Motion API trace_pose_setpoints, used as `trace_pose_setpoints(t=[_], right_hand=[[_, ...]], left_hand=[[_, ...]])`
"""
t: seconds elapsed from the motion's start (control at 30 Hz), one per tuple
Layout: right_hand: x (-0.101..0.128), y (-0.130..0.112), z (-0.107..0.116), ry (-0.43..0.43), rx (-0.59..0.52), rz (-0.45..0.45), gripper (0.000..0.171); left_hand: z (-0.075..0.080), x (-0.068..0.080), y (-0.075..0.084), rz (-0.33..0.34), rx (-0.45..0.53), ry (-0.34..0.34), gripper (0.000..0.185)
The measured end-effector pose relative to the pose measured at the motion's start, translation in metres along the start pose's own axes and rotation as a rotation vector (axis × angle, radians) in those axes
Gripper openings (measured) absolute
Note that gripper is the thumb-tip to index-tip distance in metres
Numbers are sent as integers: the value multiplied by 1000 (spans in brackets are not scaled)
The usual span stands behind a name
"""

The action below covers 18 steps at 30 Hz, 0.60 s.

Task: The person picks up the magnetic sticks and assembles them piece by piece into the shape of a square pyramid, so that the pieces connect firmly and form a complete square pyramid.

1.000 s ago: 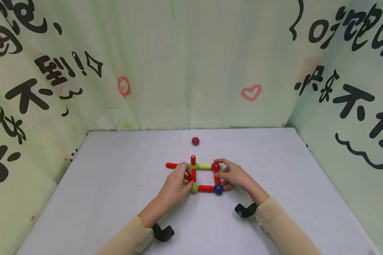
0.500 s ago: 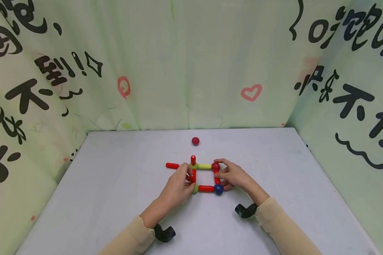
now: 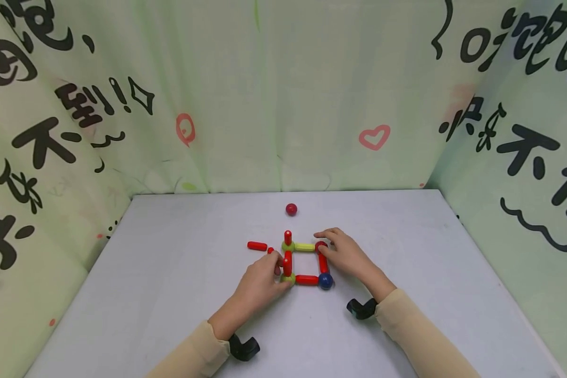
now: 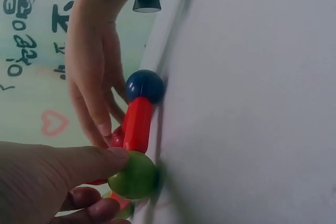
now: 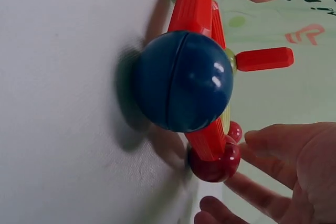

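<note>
A square frame of balls and rods lies on the table. At its near left corner my left hand [image 3: 264, 278] pinches an upright red rod [image 3: 287, 264], which stands on a green ball [image 4: 135, 176]. The thumb lies against that ball in the left wrist view, hiding most of the rod. My right hand [image 3: 347, 254] hovers over the far right red ball [image 5: 214, 161], with fingers loosely spread. A blue ball [image 5: 184, 81] forms the near right corner. On the far left green ball [image 3: 287, 246] stands another upright red rod [image 5: 265, 59].
Left of the frame lies a loose red rod [image 3: 257, 245], with the end of another red rod [image 3: 271, 250] showing beside my left hand. A single red ball [image 3: 291, 209] sits farther back. Printed curtains [image 3: 312, 94] enclose the white table [image 3: 179, 294].
The red rod in my left hand has come upright onto the near left green ball. My right hand has loosened from the frame's right side, its fingers lifting and spreading.
</note>
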State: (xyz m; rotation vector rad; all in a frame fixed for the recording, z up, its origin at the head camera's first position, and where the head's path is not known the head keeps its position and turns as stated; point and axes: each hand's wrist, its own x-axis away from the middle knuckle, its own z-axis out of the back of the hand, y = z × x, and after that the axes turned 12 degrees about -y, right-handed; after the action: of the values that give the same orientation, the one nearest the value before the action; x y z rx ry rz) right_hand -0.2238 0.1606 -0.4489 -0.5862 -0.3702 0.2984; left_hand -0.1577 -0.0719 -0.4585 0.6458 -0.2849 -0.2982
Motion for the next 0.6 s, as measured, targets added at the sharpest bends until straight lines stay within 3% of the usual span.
trace_pose_setpoints(t=[0.17, 0.6], right_hand=[[4, 2, 0, 5, -2, 27, 29], [21, 9, 7, -61, 36, -113, 32]], left_hand=[[0, -3, 0, 1, -61, -19, 32], [16, -31, 5, 66, -63, -29, 28]])
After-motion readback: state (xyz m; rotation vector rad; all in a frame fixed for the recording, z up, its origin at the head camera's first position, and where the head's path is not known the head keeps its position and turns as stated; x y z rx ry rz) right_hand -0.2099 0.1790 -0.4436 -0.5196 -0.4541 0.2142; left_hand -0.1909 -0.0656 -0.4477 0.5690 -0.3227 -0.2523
